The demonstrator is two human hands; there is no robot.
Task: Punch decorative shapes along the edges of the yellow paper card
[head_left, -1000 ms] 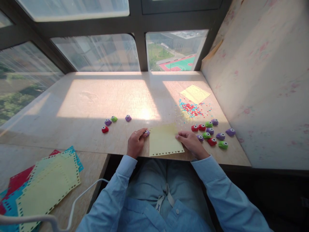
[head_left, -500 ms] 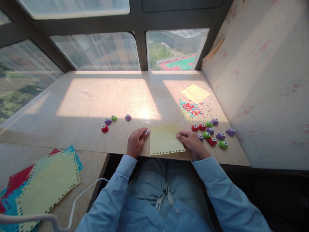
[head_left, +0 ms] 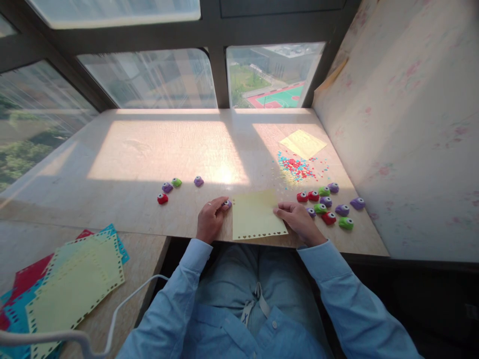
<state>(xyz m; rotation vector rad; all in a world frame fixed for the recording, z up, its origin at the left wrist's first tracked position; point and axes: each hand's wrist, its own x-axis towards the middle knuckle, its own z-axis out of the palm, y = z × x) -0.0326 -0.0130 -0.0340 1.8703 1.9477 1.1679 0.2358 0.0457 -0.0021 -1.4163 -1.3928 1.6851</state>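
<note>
A pale yellow sheet [head_left: 258, 214] lies at the table's front edge, with a row of small punched shapes along its near edge. At its upper left corner my left hand [head_left: 211, 217] is closed on a purple craft punch [head_left: 227, 204]; a small hole or two shows in the paper beside it. My right hand [head_left: 297, 219] pinches the sheet's right edge between thumb and fingers. Just right of that hand stand several red, green and purple punches [head_left: 329, 218].
Red, blue and yellow paper bits [head_left: 297, 168] lie near a yellow square [head_left: 303, 144] at the back right. More punches [head_left: 162, 199] stand left of centre. Punched sheets [head_left: 80, 279] and a white cable [head_left: 123, 304] occupy the lower left.
The yellow sheet has shifted very slightly to the right at its near edge. Both hands keep nearly the same place and grip.
</note>
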